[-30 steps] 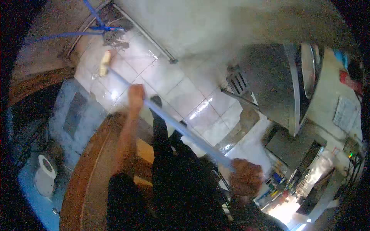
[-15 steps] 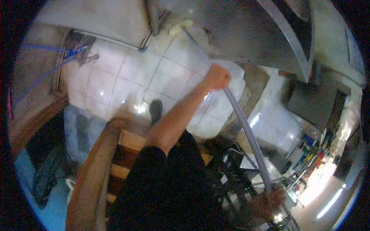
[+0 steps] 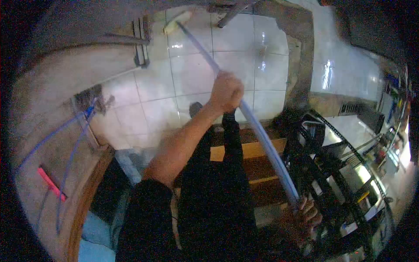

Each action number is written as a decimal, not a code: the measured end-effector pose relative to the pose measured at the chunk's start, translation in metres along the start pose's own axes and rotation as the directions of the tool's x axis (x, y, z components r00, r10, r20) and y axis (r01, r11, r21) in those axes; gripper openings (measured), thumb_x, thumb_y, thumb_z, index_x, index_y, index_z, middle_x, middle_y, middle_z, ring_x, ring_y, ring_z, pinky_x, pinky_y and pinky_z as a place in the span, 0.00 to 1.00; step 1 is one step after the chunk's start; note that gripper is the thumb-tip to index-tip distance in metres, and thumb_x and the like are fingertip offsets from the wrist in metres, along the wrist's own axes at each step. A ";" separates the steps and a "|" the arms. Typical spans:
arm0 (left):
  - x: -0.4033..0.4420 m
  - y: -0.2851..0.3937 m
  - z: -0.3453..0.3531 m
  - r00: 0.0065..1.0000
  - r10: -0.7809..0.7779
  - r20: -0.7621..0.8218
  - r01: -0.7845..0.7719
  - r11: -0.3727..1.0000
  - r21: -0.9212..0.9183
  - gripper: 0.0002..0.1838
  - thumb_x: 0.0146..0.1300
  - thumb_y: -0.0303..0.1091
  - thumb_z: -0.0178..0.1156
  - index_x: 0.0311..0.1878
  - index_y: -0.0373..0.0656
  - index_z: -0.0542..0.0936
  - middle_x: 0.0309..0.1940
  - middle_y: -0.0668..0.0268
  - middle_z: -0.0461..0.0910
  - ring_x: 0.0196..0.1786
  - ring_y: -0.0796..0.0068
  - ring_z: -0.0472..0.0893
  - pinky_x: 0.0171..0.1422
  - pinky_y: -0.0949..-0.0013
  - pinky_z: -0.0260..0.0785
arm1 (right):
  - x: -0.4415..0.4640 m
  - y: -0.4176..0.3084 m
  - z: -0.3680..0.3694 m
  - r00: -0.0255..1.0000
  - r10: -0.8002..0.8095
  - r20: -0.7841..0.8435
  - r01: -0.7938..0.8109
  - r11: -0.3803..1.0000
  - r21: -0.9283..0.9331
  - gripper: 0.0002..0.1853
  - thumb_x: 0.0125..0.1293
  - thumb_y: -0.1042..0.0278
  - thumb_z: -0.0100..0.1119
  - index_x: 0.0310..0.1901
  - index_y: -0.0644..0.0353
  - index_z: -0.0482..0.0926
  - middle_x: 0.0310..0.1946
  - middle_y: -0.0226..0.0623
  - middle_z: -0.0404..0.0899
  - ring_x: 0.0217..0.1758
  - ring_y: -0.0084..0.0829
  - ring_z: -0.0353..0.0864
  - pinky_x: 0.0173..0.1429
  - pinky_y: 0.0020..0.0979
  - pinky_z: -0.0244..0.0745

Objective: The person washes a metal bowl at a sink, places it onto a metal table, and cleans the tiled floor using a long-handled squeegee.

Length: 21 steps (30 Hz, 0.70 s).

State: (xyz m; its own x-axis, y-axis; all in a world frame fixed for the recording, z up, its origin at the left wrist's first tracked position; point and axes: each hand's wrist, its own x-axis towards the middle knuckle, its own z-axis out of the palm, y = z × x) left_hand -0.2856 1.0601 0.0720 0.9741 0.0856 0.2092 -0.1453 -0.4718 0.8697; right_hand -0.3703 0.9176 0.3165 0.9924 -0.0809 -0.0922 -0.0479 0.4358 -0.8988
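Observation:
A long bluish-grey pole [image 3: 262,137] runs diagonally from the lower right up to a pale yellow head [image 3: 177,22], which rests on white floor tiles [image 3: 192,72] at the top. My left hand [image 3: 228,91] is closed round the pole near its middle, the arm stretched forward. Lower right, my right hand [image 3: 304,216] grips the pole's near end, partly in shadow. Wet-looking reflections show on the tiles. One dark shoe [image 3: 196,109] stands on the floor below the left hand.
Wooden steps [image 3: 244,150] lie beneath my legs. A black metal rack [image 3: 345,174] stands at the right. Blue cords [image 3: 52,135] and a pink-red object [image 3: 51,183] are at the left. A metal post [image 3: 140,41] stands near the pole's head.
The view has swung. The pole's head first moved from the left tiles to beside the large grey panel, and now rests on tiles near the metal post. Both hands kept hold of the pole.

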 end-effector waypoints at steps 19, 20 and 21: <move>-0.001 0.007 -0.006 0.977 0.203 -0.057 -0.199 0.977 0.081 0.11 0.41 0.35 0.46 0.10 0.43 0.64 0.11 0.59 0.65 0.23 0.56 0.68 0.32 0.55 0.56 | -0.006 -0.070 -0.021 0.986 -0.119 -0.114 0.085 0.960 -0.268 0.08 0.50 0.63 0.47 0.25 0.57 0.63 0.18 0.30 0.60 0.26 0.27 0.62 0.43 0.36 0.64; 0.000 -0.010 -0.018 0.996 0.093 0.015 -0.094 0.992 0.086 0.10 0.41 0.35 0.46 0.10 0.43 0.64 0.11 0.60 0.65 0.23 0.57 0.68 0.33 0.56 0.57 | -0.004 -0.062 -0.023 0.998 -0.062 -0.010 0.061 0.994 -0.085 0.08 0.51 0.64 0.47 0.27 0.58 0.64 0.19 0.31 0.62 0.28 0.27 0.63 0.43 0.36 0.64; 0.000 -0.026 -0.034 0.995 -0.028 0.092 0.019 0.995 0.100 0.10 0.41 0.35 0.46 0.10 0.43 0.65 0.12 0.60 0.66 0.23 0.57 0.68 0.34 0.57 0.57 | -0.006 -0.054 -0.026 1.000 -0.007 0.026 0.009 0.997 -0.076 0.07 0.52 0.65 0.47 0.28 0.59 0.66 0.21 0.32 0.63 0.29 0.28 0.64 0.42 0.35 0.64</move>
State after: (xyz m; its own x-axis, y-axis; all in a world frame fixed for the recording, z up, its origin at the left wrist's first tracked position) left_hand -0.2874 1.1019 0.0644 0.9896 0.0178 0.1427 -0.1089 -0.5555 0.8244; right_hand -0.3764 0.8714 0.3542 0.9953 -0.0606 -0.0750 -0.0478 0.3653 -0.9297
